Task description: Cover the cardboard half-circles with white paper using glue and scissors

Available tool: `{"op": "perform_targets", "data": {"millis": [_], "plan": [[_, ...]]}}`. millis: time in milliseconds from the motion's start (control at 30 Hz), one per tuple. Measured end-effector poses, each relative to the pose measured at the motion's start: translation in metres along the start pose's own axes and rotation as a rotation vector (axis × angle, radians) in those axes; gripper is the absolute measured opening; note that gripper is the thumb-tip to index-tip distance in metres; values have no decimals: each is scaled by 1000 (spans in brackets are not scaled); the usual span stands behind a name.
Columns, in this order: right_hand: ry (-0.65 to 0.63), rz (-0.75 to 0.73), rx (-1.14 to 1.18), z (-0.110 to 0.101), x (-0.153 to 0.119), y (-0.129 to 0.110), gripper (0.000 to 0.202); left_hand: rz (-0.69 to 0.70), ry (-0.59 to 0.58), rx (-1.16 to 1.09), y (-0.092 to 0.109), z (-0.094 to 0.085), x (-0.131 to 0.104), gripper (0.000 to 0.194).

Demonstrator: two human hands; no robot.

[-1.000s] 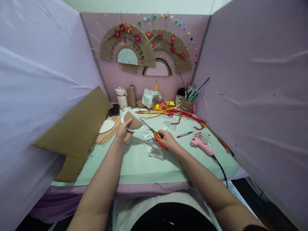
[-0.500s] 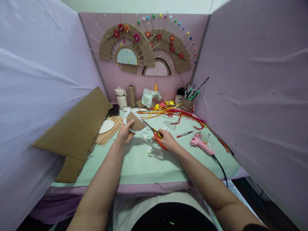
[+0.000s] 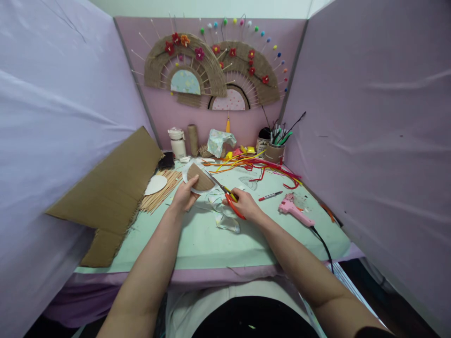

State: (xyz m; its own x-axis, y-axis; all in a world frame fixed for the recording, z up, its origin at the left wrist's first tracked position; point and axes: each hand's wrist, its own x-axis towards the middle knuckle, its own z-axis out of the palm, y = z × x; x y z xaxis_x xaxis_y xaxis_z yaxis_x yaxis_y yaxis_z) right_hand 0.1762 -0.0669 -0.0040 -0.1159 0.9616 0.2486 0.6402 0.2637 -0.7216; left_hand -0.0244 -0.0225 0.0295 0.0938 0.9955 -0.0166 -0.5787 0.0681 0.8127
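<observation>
My left hand (image 3: 185,193) pinches a brown cardboard half-disc (image 3: 200,180), thumb on top and fingers beneath. A pale fabric border (image 3: 189,168) shows around the cardboard's edge. In my right hand (image 3: 244,204) is a pair of scissors (image 3: 232,203) with red-orange and yellow handles. Their blades point up and left and lie at the right side of the fabric border; whether they touch it I cannot tell. Below, on the table, lie cut scraps of patterned fabric (image 3: 227,223).
A pink glue gun (image 3: 296,212) with a black cord lies on the right, near a red marker (image 3: 270,196). Colourful pipe cleaners (image 3: 246,162) spread along the back. On the left are thin wooden sticks (image 3: 162,195), a white oval piece (image 3: 156,185) and a large cardboard sheet (image 3: 109,188).
The cardboard half-disc and my left hand have shifted slightly right and turned a little. The scissors and my right hand stay nearly in place.
</observation>
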Motion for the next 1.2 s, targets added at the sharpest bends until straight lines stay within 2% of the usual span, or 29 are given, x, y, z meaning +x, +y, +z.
{"op": "perform_targets", "data": {"millis": [333, 600, 967, 1200], "plan": [[37, -23, -7, 1, 1, 3, 35, -12, 15, -9, -1, -2, 2, 38], [45, -9, -13, 0, 2, 3, 34, 12, -7, -17, 0, 0, 0, 33], [-26, 37, -15, -2, -2, -1, 33, 25, 3, -12, 0, -2, 3, 38], [-9, 37, -24, 0, 0, 2, 35, 22, -9, -4, 0, -1, 2, 35]]}}
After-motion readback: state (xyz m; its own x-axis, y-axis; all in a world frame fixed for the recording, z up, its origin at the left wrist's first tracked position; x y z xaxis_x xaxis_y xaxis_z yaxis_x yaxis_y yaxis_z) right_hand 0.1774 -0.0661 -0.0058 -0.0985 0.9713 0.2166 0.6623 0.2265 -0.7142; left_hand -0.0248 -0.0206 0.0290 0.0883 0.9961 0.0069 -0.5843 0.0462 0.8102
